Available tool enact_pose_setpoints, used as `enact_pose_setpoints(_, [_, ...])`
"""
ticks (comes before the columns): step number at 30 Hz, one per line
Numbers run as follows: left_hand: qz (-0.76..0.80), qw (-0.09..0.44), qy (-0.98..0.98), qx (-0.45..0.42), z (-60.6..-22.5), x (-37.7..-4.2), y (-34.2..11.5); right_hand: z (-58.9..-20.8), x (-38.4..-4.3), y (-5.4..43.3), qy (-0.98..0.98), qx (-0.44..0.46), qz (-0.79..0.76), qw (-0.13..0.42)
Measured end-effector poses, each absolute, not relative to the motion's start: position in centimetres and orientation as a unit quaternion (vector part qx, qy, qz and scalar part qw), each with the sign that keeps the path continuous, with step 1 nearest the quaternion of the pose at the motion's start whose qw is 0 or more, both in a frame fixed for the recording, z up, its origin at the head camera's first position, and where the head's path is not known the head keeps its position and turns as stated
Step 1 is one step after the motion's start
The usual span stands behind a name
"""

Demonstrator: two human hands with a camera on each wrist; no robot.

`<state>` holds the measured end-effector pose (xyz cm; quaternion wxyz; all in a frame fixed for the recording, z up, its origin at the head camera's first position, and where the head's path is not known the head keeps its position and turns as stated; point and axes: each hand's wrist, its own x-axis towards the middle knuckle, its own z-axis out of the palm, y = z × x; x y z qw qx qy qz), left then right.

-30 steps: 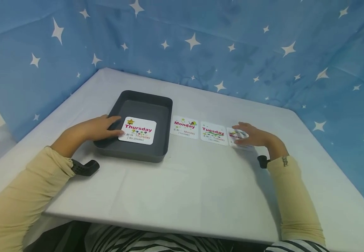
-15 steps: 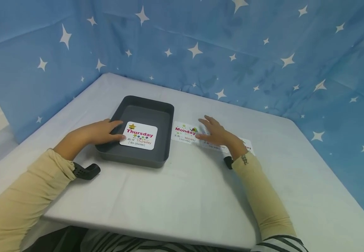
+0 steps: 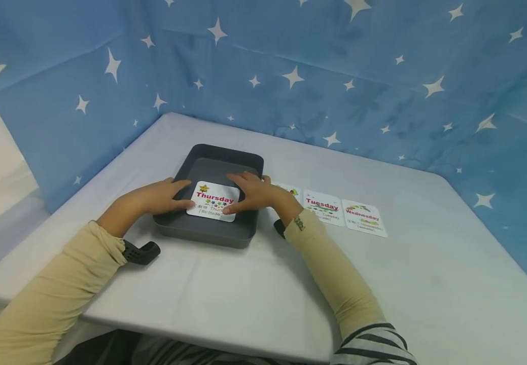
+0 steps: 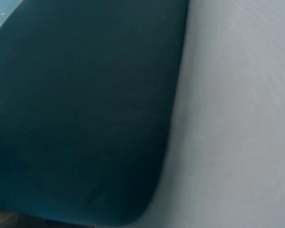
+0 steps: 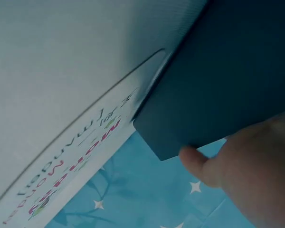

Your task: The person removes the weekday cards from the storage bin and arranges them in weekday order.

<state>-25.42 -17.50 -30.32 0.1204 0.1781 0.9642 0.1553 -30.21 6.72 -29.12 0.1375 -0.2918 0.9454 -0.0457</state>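
Note:
A white Thursday card (image 3: 210,195) shows within the dark grey tray (image 3: 190,229) in the head view. My left hand (image 3: 151,198) reaches over the tray's left wall, thumb at the card's left edge and fingers extended. From the other side my right hand (image 3: 256,193) spreads over the tray, its thumb overlapping the card's lower right corner. Only the tray's outer wall (image 4: 85,109) shows in the left wrist view. In the right wrist view, a finger of my right hand (image 5: 256,166) hangs by the tray wall (image 5: 218,76), beside the Monday card (image 5: 80,156).
Right of the tray lie a Tuesday card (image 3: 322,205) and a Wednesday card (image 3: 363,217) in a row with the Monday card, which my right hand partly covers. White cloth covers the table (image 3: 226,289). A blue star-patterned curtain (image 3: 290,106) stands behind it.
My right hand has moved left from the Wednesday card, across the Tuesday and Monday cards, to the Thursday card in the tray. My left hand stays at that card's left edge.

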Motion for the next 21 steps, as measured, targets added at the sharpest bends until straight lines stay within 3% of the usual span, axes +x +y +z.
enact_pose_setpoints(21, [0.145, 0.118, 0.967, 0.172, -30.23, -25.09, -17.04, -29.21, -29.52, 6.13, 0.934, -0.326, -0.019, 0.148])
